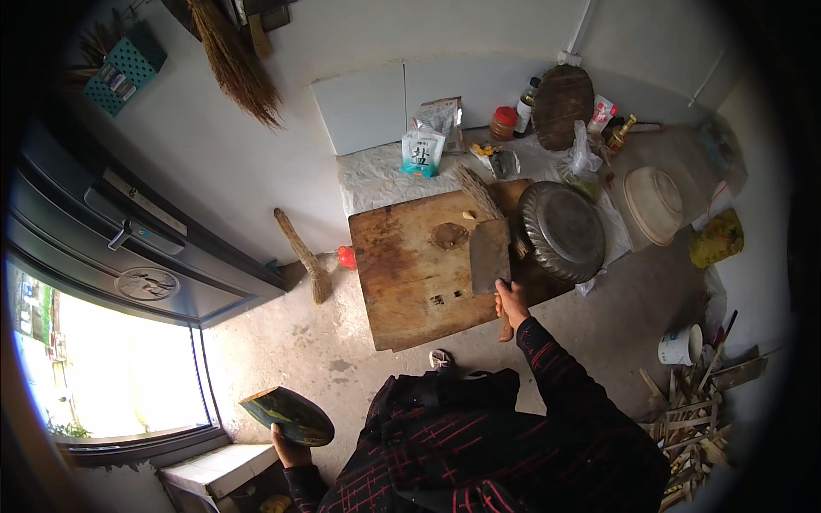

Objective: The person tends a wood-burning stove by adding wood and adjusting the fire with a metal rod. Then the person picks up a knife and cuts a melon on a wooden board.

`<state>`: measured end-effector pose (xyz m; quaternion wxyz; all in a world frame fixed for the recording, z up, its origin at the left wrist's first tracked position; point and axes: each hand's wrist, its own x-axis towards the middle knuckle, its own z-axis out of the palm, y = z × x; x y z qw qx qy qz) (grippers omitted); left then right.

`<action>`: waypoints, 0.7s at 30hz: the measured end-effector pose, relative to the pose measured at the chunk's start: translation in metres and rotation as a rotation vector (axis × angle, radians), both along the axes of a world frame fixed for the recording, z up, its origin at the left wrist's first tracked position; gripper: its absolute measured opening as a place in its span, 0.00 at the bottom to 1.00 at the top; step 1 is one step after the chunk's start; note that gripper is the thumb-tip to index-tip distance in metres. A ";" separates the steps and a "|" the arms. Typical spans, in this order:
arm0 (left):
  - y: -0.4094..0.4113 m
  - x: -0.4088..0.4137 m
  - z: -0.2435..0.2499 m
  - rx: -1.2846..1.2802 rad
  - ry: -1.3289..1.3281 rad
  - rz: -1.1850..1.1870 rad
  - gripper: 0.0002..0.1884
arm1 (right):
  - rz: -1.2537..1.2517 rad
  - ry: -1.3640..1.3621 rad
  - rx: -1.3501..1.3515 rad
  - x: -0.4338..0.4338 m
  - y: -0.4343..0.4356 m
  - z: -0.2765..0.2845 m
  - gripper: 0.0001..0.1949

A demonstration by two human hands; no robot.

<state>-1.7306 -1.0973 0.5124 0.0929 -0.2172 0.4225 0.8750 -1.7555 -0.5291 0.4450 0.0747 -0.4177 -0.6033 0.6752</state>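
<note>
My left hand [290, 446] holds a cut piece of dark green pumpkin [292, 417] with yellowish streaks, out to the left above the floor. My right hand [511, 301] grips the wooden handle of a cleaver [490, 255]. The cleaver's broad dark blade is over the worn wooden board [404, 282]; whether it touches the wood I cannot tell. To the right of the blade sits an upturned metal basin [564, 231] with a fluted side. A straw brush [476, 189] lies partly behind the blade, and a small pale scrap [469, 215] rests near it.
Behind the board are a salt bag [423, 152], a red-lidded jar [503, 123], a dark bottle [526, 108] and a round wooden board [564, 108]. A pale basin [653, 204] stands at right, above piled firewood [693, 423]. At left are a door [128, 218] and a low tiled ledge [218, 468].
</note>
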 end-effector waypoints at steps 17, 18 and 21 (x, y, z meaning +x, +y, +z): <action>0.007 -0.011 0.001 -0.010 0.065 -0.021 0.30 | -0.071 0.057 -0.082 0.003 -0.033 -0.001 0.13; 0.006 -0.011 0.000 0.000 0.062 -0.032 0.31 | -0.081 0.057 -0.062 0.006 -0.027 -0.003 0.13; 0.005 -0.011 -0.004 0.014 0.061 -0.058 0.30 | -0.064 0.063 -0.095 0.006 -0.028 -0.009 0.14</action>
